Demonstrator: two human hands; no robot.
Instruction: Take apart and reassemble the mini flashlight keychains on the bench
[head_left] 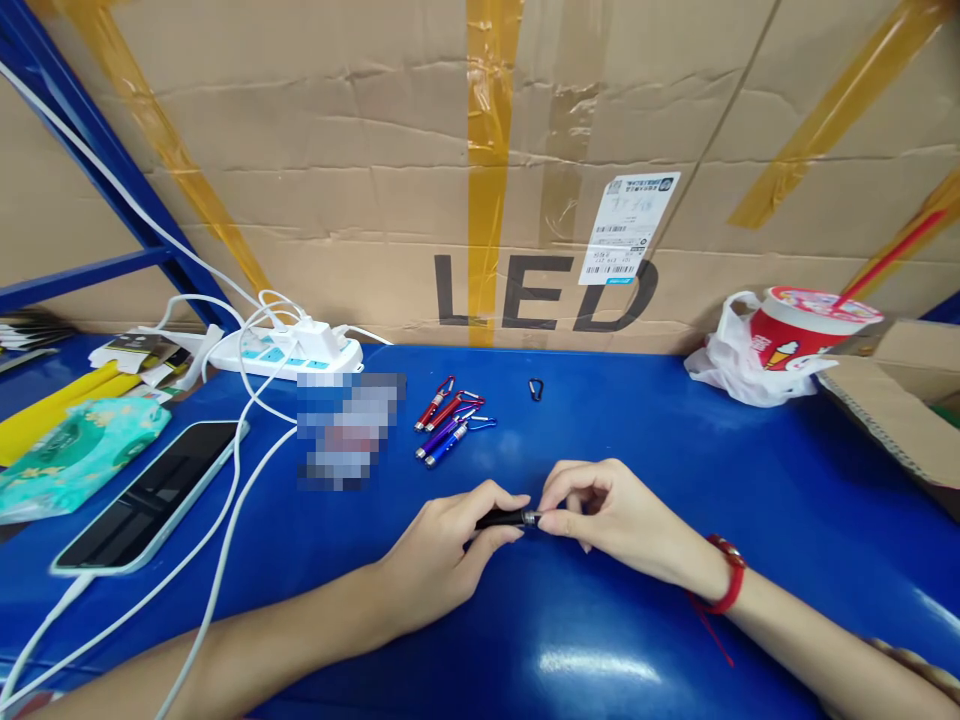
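Note:
A slim black mini flashlight (501, 518) lies nearly level between my two hands, just above the blue table. My left hand (450, 545) is closed round its body with thumb and fingers. At its silvery end, the fingertips of my right hand (600, 505) are pinched together; they hide the tip. Beyond my hands lie several mini flashlights with clips: red ones (459, 408), a purple one (436, 445) and a blue one (448, 444). A loose black carabiner clip (535, 389) rests apart from them, to their right.
On the left, a phone (150, 500) charges beside a tissue pack (82, 450). White cables run from a power strip (285, 352) and cross near my left forearm. A red cup (802, 330) in a plastic bag stands right. A large cardboard box (360, 200) walls the back.

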